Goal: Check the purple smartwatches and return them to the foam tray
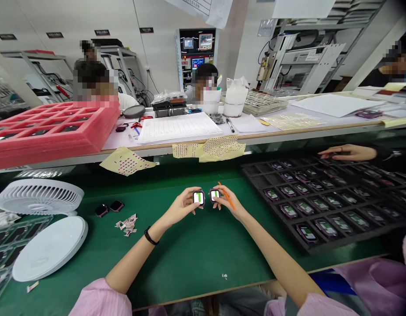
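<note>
My left hand [182, 205] grips a smartwatch case [198, 198] with its screen lit white and green, the thumb on its lower edge. Close beside it, a second lit smartwatch case [215, 195] is held in my right hand [231, 202]. An orange stick-like tool [227, 197] lies across the fingers of that same hand. Both screens face me, a small gap between them, above the green mat [186, 254]. Two dark-screened watch cases [109, 208] rest on the mat to the left, near a small pile of pale paper-like pieces [127, 224].
A black foam tray [308, 248] with many lit watches stands at right; another person's hand [350, 152] reaches over its far side. At left are a white fan [51, 250] and clear trays [1, 281]. A shelf ahead carries pink foam [100, 127] and paper sheets [179, 127].
</note>
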`<state>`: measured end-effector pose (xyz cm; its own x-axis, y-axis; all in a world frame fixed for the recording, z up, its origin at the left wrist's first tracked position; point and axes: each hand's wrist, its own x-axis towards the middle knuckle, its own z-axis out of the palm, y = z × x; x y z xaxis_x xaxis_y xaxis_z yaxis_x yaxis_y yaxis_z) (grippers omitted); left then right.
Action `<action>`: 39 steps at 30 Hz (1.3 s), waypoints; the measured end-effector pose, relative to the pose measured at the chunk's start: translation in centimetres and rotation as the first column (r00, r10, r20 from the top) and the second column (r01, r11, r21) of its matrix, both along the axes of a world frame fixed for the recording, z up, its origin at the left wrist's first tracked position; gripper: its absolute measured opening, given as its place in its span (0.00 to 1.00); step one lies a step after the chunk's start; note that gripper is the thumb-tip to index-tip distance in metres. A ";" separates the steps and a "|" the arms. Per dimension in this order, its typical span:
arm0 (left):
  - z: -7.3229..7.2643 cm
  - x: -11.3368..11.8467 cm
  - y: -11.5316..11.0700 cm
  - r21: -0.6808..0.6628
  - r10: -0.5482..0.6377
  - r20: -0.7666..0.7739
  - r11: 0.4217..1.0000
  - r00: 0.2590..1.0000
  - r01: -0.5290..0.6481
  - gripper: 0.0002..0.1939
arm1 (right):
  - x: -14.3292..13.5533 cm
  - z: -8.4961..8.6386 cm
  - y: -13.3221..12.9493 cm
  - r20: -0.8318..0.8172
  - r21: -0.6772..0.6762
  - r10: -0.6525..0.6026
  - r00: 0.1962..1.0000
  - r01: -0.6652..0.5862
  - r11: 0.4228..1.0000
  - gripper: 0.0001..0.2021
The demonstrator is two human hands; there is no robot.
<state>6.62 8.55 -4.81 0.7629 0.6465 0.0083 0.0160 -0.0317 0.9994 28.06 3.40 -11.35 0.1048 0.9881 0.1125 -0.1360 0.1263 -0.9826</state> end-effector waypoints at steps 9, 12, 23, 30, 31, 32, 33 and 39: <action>-0.4 0.2 0.2 -0.020 0.040 -0.007 0.999 0.999 -0.040 0.21 | 0.0 0.1 -0.2 0.020 -0.026 -0.040 0.999 0.040 0.999 0.13; -0.3 0.2 0.2 0.000 0.097 -0.050 0.995 0.994 -0.097 0.20 | 0.0 0.4 -0.4 0.023 -0.033 -0.049 0.999 0.050 0.998 0.11; -0.4 0.0 0.3 0.058 0.065 -0.112 0.997 0.992 -0.059 0.20 | 0.1 -0.6 0.1 -0.014 0.030 0.105 0.994 -0.105 0.994 0.17; -1.0 0.0 0.5 0.036 -0.020 -0.067 0.999 0.998 0.023 0.25 | 0.1 -0.6 0.2 0.023 -0.006 0.059 0.998 -0.058 0.998 0.23; -1.1 0.0 0.5 0.032 -0.022 -0.062 0.999 0.998 0.024 0.25 | 0.1 -0.6 0.2 0.029 -0.012 0.042 0.999 -0.041 0.999 0.22; -1.1 0.0 0.5 0.029 -0.022 -0.055 0.999 0.998 0.024 0.25 | 0.1 -0.6 0.2 0.032 -0.017 0.027 0.999 -0.027 1.000 0.22; -1.2 0.0 0.5 0.027 -0.019 -0.047 0.999 0.999 0.020 0.25 | 0.1 -0.6 0.2 0.035 -0.020 0.014 0.999 -0.013 1.000 0.20; -1.1 0.3 0.5 0.005 0.031 -0.037 1.000 0.999 -0.031 0.22 | 0.0 0.0 -0.2 0.051 -0.058 -0.072 0.996 0.075 0.995 0.13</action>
